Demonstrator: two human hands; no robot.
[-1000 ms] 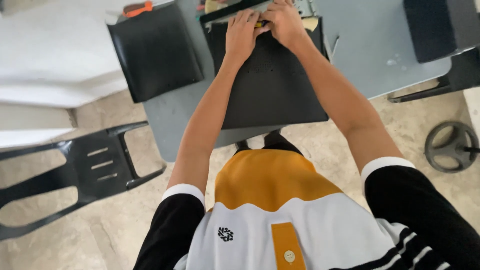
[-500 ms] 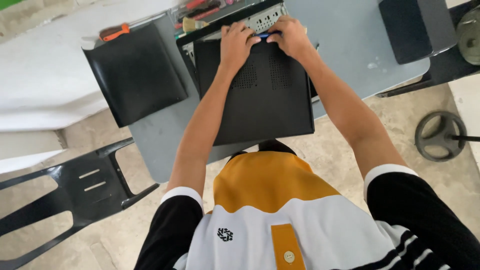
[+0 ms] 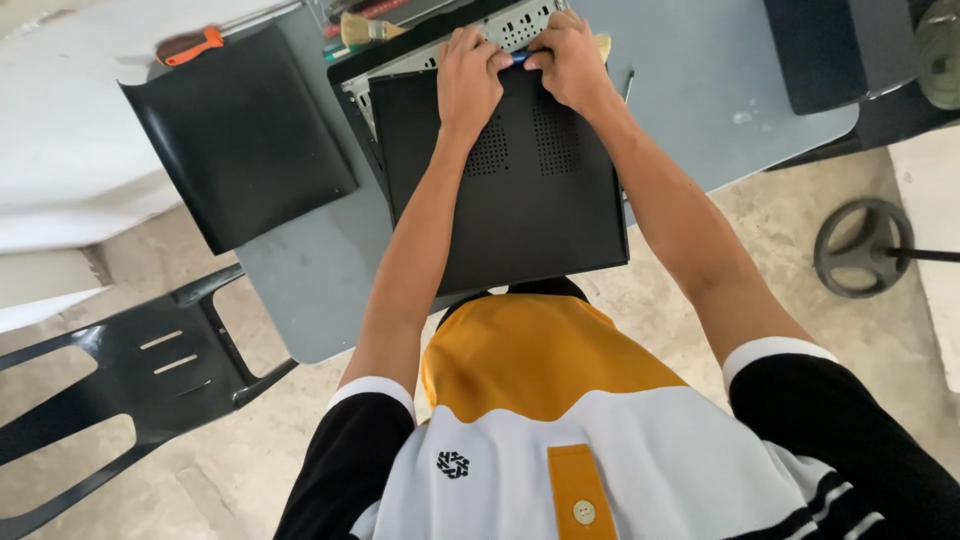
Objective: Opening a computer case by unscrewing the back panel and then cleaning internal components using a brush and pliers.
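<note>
So we've got the black computer case (image 3: 510,190) lying flat on the grey worktop (image 3: 690,90), its near edge hanging a bit over the worktop's edge toward us, with two perforated vent patches on the top panel. Both our hands are planted at the far end of it, around 12 o'clock: left hand (image 3: 468,75) is pressed palm-down on the top panel with fingers curled over the far edge, and right hand (image 3: 572,62) sits just beside it, fingers bent and pinching something small and blue (image 3: 519,58) between the two hands; can't tell what it is exactly. Past the fingertips we can see the case's silver rear plate (image 3: 500,30) with its slots. At about 9 o'clock from the case, a separate black side panel (image 3: 240,140) lies on the worktop, and past it at 11 o'clock there's an orange-handled tool (image 3: 190,45). A brush (image 3: 362,28) sits near 12 o'clock. Another black box (image 3: 835,50) is over at 2 o'clock. Off the worktop, a black plastic chair (image 3: 140,370) at 8 o'clock and a dark round wheel (image 3: 860,248) on the floor at 3 o'clock.
</note>
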